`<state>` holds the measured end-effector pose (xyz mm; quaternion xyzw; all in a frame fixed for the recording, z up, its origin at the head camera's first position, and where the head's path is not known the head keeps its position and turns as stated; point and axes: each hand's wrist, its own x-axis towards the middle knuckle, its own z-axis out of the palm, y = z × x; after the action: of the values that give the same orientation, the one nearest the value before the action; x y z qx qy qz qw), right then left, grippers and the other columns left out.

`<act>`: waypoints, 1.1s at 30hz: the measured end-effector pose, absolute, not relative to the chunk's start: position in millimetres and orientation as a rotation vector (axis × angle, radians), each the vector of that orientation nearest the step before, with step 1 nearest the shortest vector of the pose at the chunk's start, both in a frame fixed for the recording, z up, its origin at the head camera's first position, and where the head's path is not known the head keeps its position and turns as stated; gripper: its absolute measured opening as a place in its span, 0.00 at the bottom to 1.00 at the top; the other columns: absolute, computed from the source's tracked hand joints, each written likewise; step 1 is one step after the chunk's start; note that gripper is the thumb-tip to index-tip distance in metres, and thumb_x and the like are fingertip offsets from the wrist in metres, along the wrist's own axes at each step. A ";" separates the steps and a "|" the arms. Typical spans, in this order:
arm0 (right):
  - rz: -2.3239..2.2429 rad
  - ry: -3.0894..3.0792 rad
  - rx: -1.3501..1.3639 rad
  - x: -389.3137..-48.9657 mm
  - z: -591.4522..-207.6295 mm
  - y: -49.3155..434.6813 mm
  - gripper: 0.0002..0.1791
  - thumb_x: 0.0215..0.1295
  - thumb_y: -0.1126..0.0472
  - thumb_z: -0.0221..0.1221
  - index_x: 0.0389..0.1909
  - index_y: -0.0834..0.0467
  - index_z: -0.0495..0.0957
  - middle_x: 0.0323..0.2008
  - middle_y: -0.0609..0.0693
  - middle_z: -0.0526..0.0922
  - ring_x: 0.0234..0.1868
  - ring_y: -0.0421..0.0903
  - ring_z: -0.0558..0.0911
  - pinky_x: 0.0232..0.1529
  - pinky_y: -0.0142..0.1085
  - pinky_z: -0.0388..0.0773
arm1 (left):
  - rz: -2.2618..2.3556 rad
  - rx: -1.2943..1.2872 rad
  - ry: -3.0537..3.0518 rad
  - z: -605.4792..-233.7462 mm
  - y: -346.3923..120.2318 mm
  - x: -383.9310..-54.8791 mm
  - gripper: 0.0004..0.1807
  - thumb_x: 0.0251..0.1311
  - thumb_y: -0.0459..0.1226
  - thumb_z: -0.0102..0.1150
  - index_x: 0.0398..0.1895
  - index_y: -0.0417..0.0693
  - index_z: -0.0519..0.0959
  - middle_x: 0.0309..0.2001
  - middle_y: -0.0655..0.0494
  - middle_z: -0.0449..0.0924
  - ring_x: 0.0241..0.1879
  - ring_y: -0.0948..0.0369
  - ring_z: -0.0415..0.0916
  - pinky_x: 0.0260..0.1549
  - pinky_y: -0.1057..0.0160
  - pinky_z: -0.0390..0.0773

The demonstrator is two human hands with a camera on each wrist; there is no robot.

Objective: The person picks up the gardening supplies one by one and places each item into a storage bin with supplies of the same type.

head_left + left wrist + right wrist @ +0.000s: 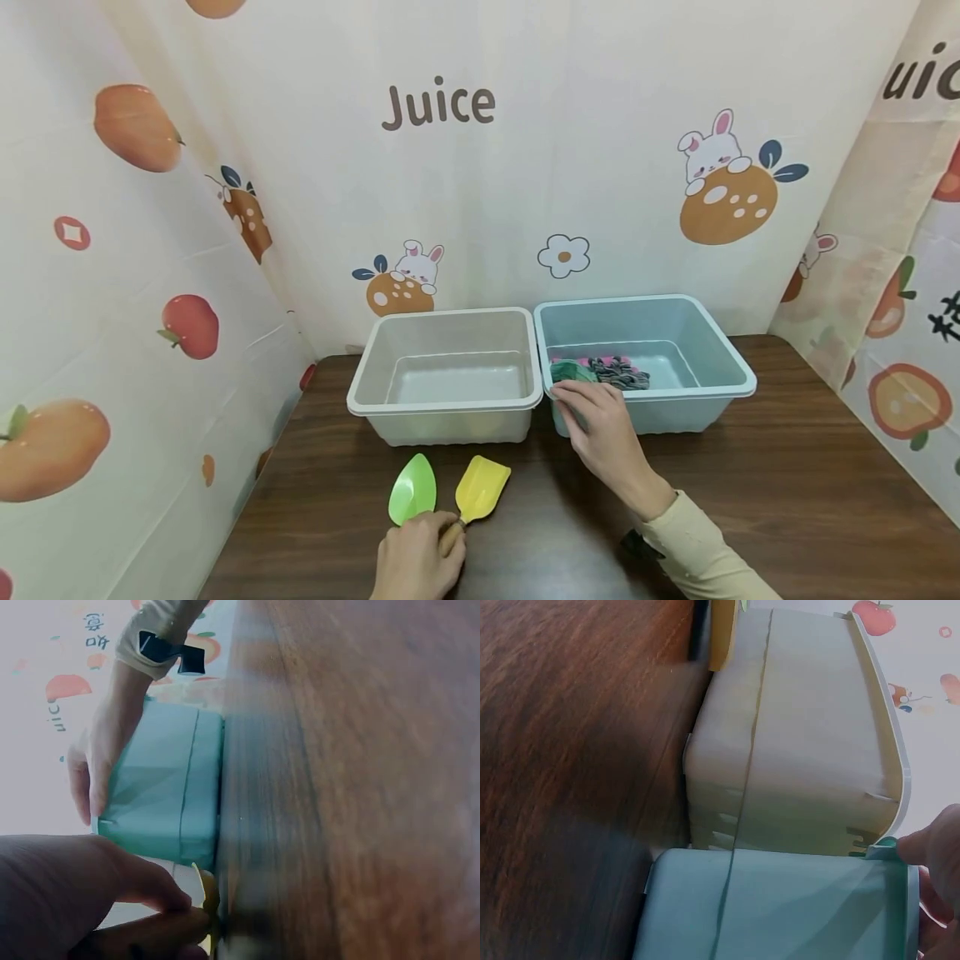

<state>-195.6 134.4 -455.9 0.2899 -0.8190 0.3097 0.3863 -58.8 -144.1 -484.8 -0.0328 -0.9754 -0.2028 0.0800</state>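
Note:
My left hand (422, 557) grips the wooden handle of a small yellow shovel (482, 487) low over the table's front. A green hand trowel (412, 490) points forward just beyond the same hand; its handle is hidden under it, so I cannot tell whether it is held too. In the left wrist view, thumb and fingers pinch the wooden handle (165, 930). My right hand (603, 429) holds the near left corner of the blue bin (652, 412), thumb outside and fingers over the rim. Beside those fingertips, inside the bin, lie green, pink and dark grey braided pieces (618, 373).
A beige bin (450, 421) stands against the blue bin's left side. Both sit at the back of a dark wood table (330, 500). Printed cloth (480, 183) hangs behind and along both sides. The right wrist wears a black band (161, 649).

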 end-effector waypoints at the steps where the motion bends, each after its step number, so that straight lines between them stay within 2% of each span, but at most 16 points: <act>1: 0.793 -2.085 0.740 -195.7 -456.0 134.9 0.17 0.56 0.74 0.75 0.47 0.61 0.90 0.47 0.54 0.91 0.48 0.53 0.88 0.55 0.53 0.74 | -0.605 -0.098 -2.910 -484.6 -144.0 -59.0 0.08 0.56 0.44 0.74 0.39 0.58 0.92 0.32 0.65 0.88 0.20 0.67 0.74 0.18 0.60 0.75; 9: 0.808 -2.093 0.744 -195.3 -454.7 135.9 0.17 0.55 0.74 0.75 0.47 0.62 0.91 0.47 0.54 0.92 0.48 0.53 0.89 0.55 0.53 0.74 | -0.610 -0.110 -2.823 -484.9 -144.5 -58.1 0.07 0.55 0.43 0.75 0.37 0.59 0.93 0.29 0.67 0.86 0.19 0.71 0.71 0.19 0.64 0.74; 21: 0.786 -2.065 0.753 -194.4 -455.4 136.3 0.19 0.52 0.76 0.76 0.47 0.63 0.92 0.47 0.55 0.92 0.48 0.54 0.90 0.55 0.55 0.76 | -0.601 -0.183 -2.611 -484.3 -149.6 -58.3 0.09 0.48 0.41 0.80 0.35 0.59 0.93 0.31 0.70 0.88 0.24 0.72 0.79 0.22 0.67 0.77; 33: 0.778 -2.069 0.753 -194.8 -455.5 136.8 0.19 0.52 0.76 0.76 0.47 0.62 0.92 0.47 0.55 0.92 0.48 0.54 0.90 0.55 0.54 0.76 | -0.714 -0.287 -2.473 -479.4 -155.4 -62.1 0.12 0.44 0.36 0.82 0.35 0.57 0.93 0.31 0.71 0.89 0.24 0.79 0.74 0.20 0.73 0.73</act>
<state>-194.8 136.8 -455.5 0.2964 -0.8151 0.3065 0.3923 -62.1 -155.4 -479.4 -0.1068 -0.9188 -0.2652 0.2722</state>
